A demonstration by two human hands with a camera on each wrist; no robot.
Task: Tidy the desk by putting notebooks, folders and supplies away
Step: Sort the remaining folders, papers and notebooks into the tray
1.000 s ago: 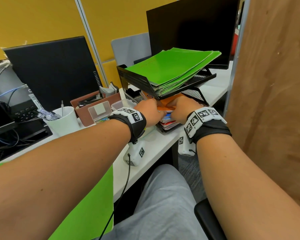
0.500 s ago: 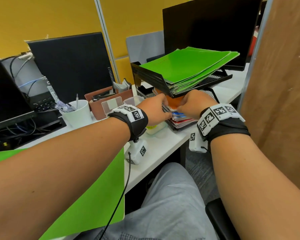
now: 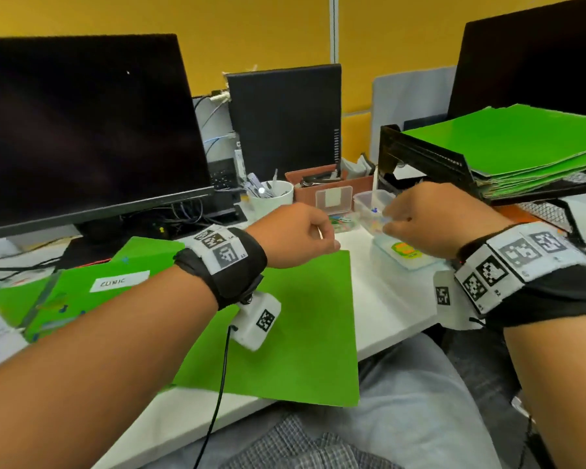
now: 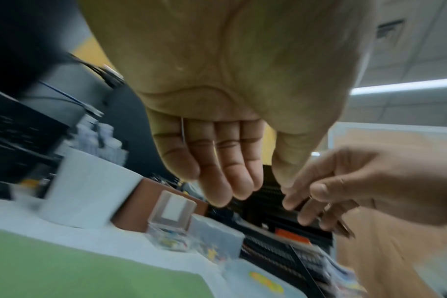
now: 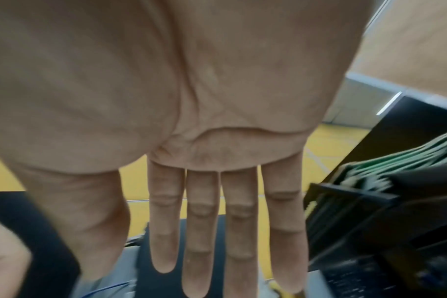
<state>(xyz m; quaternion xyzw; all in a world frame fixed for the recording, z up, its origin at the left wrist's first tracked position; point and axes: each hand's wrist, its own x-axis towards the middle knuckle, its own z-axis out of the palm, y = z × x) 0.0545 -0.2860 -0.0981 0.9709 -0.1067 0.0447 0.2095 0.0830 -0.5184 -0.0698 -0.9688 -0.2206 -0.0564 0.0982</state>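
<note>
Hands: 2, left hand (image 3: 293,233) & right hand (image 3: 430,218), both empty.

Head looks down; wrist views along palms.

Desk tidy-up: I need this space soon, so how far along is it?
Done: a green folder stack sits on the black tray. In hand: nothing; left hand and right hand are empty. Left: loose green folder, "CLINIC" folder, open supply boxes.
</note>
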